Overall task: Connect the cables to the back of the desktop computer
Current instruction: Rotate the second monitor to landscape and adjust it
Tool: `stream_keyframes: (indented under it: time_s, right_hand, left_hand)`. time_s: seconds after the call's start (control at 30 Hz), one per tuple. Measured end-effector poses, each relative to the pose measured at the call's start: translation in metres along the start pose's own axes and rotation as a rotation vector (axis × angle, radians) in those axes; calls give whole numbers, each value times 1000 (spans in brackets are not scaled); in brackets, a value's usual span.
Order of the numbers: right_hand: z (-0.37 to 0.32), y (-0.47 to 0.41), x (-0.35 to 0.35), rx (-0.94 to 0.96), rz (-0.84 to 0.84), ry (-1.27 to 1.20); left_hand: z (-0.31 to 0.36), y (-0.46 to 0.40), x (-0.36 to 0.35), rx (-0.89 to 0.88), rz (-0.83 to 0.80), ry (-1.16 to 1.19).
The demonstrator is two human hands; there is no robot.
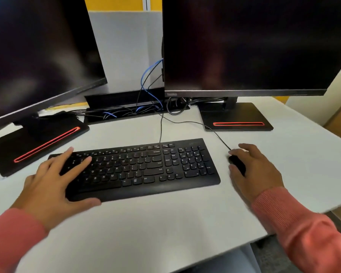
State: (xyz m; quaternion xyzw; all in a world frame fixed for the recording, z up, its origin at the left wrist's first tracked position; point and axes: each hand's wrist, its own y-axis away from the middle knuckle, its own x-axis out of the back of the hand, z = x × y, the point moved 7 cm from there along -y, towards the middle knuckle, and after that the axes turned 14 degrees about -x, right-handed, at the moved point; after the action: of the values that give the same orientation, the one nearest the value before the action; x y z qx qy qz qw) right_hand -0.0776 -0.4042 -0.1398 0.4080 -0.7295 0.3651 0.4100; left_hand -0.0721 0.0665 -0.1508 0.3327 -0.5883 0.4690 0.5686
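A black keyboard (146, 166) lies in the middle of the white desk (156, 229). My left hand (53, 184) grips its left end, fingers over the keys and thumb under the front edge. My right hand (254, 170) covers a black mouse (237, 164) to the right of the keyboard. Thin black cables (187, 122) run from both back to a cable tray (126, 113) holding blue and black cables (150, 75) that rise behind the right monitor (254, 46). No desktop computer back is in view.
A left monitor (37, 46) stands angled on a black base with a red slot (47, 143). The right monitor's base (236, 117) sits behind the mouse. A grey partition (126, 52) closes the back. The desk edge runs at the right (323, 194).
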Motion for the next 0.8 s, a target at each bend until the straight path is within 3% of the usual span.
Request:
stream_keyframes:
  time_s: [0.33, 0.6, 0.8]
  right_hand:
    - [-3, -11, -8, -14, 80, -68]
    - [-6, -11, -8, 4, 71, -76]
    - [-7, -11, -8, -21, 30, -47]
  left_hand:
    - [14, -18, -10, -96, 37, 2]
    - [102, -59, -25, -216, -77, -5]
    - [110, -68, -25, -210, -142, -26]
